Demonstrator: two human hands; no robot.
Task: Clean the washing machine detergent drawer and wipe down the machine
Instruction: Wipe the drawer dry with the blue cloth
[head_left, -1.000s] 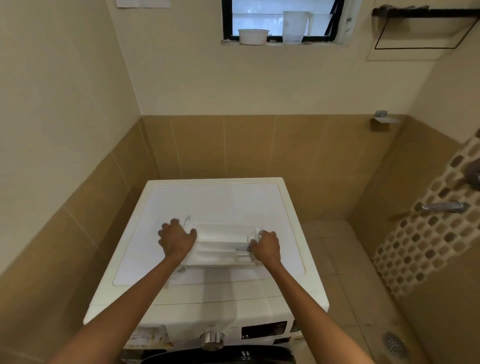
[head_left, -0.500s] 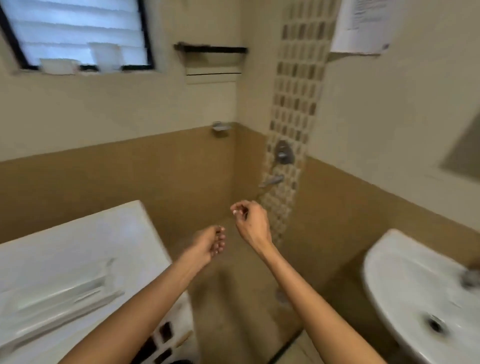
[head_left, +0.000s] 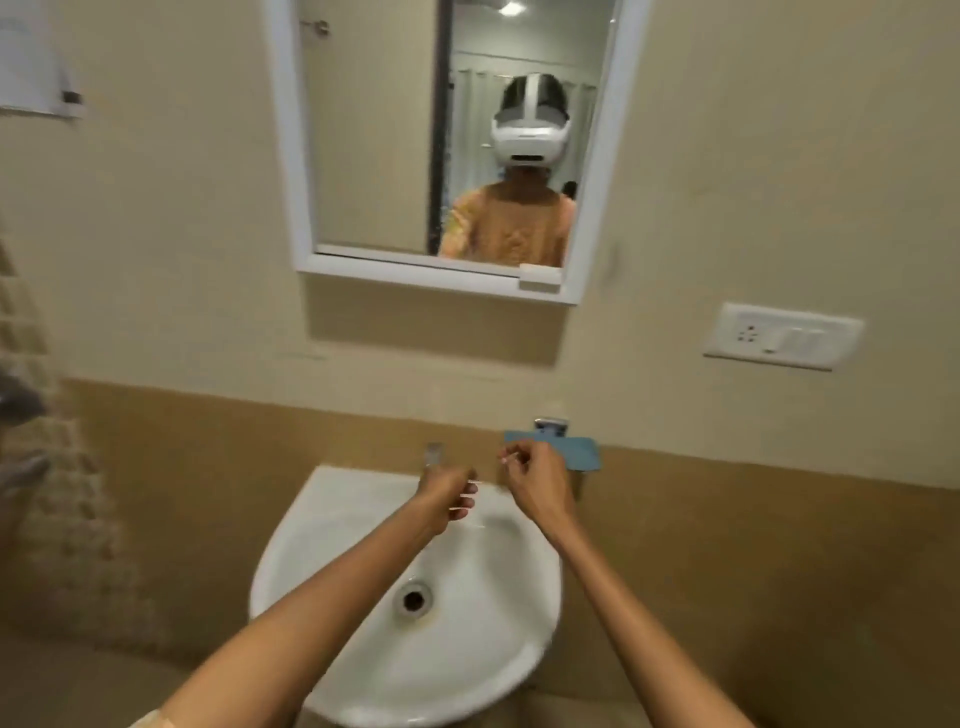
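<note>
The washing machine and its detergent drawer are out of view. I face a white wash basin (head_left: 332, 587) on the wall. My left hand (head_left: 448, 496) hovers over the basin's back rim, just in front of the tap (head_left: 434, 455), with fingers loosely curled and nothing in them. My right hand (head_left: 535, 480) is raised at the basin's right back corner, also loosely curled and empty. Its fingertips are close to a flat blue cloth-like thing (head_left: 579, 453) lying on a chrome wall holder (head_left: 551, 425); I cannot tell whether they touch it.
A white-framed mirror (head_left: 291, 156) hangs above the basin and reflects a person in an orange top wearing a headset. A switch and socket plate (head_left: 782, 336) sits on the wall at the right. Patterned tiles (head_left: 47, 467) and a blurred fitting are at the far left.
Both hands let go of the drawer on top of the washing machine. The view swung right, away from the machine, to the basin, and both hands now hover over it.
</note>
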